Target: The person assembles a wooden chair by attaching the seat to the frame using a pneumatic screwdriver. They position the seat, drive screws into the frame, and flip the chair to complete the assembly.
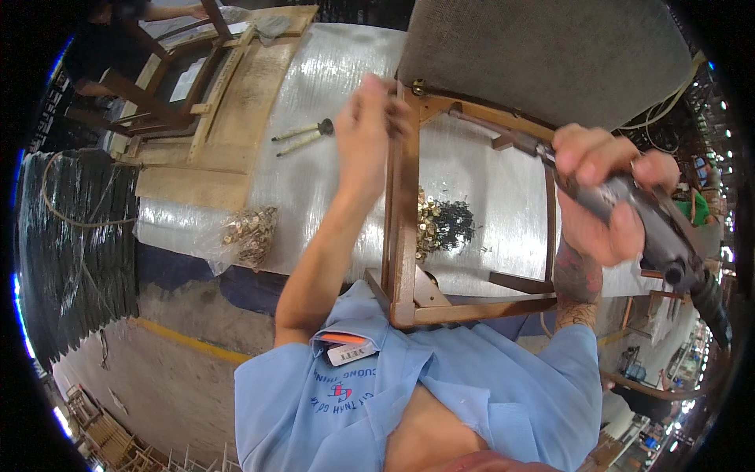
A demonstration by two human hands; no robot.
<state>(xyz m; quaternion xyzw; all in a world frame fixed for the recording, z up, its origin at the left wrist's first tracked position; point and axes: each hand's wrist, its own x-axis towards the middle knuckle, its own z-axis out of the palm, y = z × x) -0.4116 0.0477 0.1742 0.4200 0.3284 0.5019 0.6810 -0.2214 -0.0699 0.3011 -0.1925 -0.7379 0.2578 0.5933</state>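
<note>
A brown wooden chair frame lies tipped over on the white-covered bench, its grey padded seat facing away. My left hand rests on the upper corner of the frame, fingers pinched near a brass fitting. My right hand grips a dark power screwdriver whose long bit reaches left toward that corner. A pile of brass and black screws lies on the bench, seen through the frame.
A clear bag of brass fittings and a pair of pliers lie on the bench. Wooden boards and another chair frame stand at the far left, where another person works. Dark stacked sheets sit at the left.
</note>
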